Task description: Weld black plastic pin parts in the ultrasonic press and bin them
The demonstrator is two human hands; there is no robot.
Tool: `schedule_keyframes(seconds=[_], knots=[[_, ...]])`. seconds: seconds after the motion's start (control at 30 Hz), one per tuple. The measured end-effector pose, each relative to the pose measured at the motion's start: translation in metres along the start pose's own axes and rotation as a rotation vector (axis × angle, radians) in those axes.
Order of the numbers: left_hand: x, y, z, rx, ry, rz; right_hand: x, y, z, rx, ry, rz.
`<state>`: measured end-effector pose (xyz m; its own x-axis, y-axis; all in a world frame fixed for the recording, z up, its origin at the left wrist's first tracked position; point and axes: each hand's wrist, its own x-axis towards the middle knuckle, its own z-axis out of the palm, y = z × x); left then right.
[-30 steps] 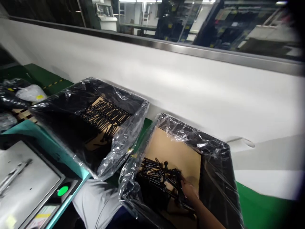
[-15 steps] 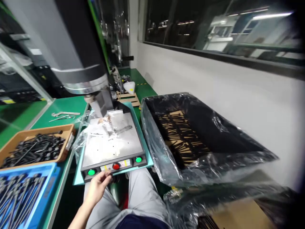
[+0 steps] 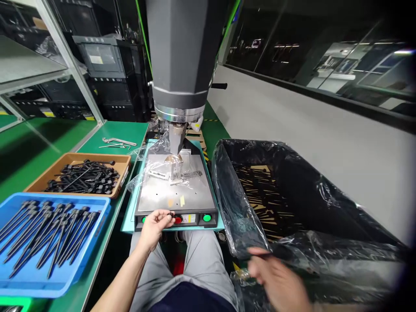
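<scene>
Pinching a small dark piece [image 3: 170, 215] between thumb and fingertip, the left hand [image 3: 156, 226] is at the machine's front panel, just beside the red button [image 3: 178, 220]. So small a piece seems best served by a light, even pinch, with the fingertips kept off the button. The left green button [image 3: 143, 219] is partly hidden behind this hand, so a loose wrist drawn slightly toward the lap would help avoid a stray press; the right green button [image 3: 207, 218] is uncovered.

The hands are well apart. The right hand [image 3: 277, 279] is blurred, its fingers bent, near the plastic-lined box [image 3: 294, 173]; something dark may be at its fingertips, but I cannot tell whether it grips anything. Keeping it above the loose film [image 3: 325, 249] should prevent snags.

Behind the panel lies the metal plate [image 3: 196, 195], under the machine head [image 3: 180, 47]; fingers belong well clear of the space between them. On the green surface [image 3: 130, 130] to the left, the blue tray [image 3: 92, 247] holds knobbed rods roughly aligned, and the brown tray [image 3: 97, 157] a tangled heap, where lifting singly by the knob would probably disturb least.
</scene>
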<state>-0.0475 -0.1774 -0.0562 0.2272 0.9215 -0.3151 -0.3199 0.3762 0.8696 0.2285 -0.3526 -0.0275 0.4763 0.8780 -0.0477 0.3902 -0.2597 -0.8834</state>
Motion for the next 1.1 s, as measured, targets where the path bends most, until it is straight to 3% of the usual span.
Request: schedule_keyframes(seconds=[0.1, 0.17, 0.3, 0.4, 0.57, 0.8, 0.9, 1.1], knots=[[-0.008, 0.012, -0.002, -0.124, 0.023, -0.011, 0.017, -0.039, 0.062, -0.043, -0.354, -0.179], [-0.015, 0.019, -0.007, -0.194, 0.039, -0.003, 0.024, -0.057, 0.101, -0.042, -0.497, -0.239], [-0.029, 0.027, -0.019, -0.257, 0.068, 0.039, 0.024, -0.067, 0.143, 0.073, -0.711, -0.238], [-0.036, 0.028, -0.026, -0.245, 0.058, 0.033, 0.022, -0.063, 0.152, 0.167, -0.743, -0.183], [-0.037, 0.026, -0.029, -0.257, 0.032, 0.024, 0.022, -0.062, 0.158, 0.5, -0.866, 0.109], [-0.034, 0.032, -0.024, -0.229, -0.038, 0.009, 0.026, -0.074, 0.145, 0.783, -1.055, 0.474], [-0.036, 0.033, -0.02, -0.218, -0.052, 0.007, 0.026, -0.074, 0.142, 0.855, -1.071, 0.536], [-0.039, 0.029, -0.019, -0.063, -0.055, 0.073, 0.027, -0.069, 0.141, 0.883, -1.042, 0.526]])
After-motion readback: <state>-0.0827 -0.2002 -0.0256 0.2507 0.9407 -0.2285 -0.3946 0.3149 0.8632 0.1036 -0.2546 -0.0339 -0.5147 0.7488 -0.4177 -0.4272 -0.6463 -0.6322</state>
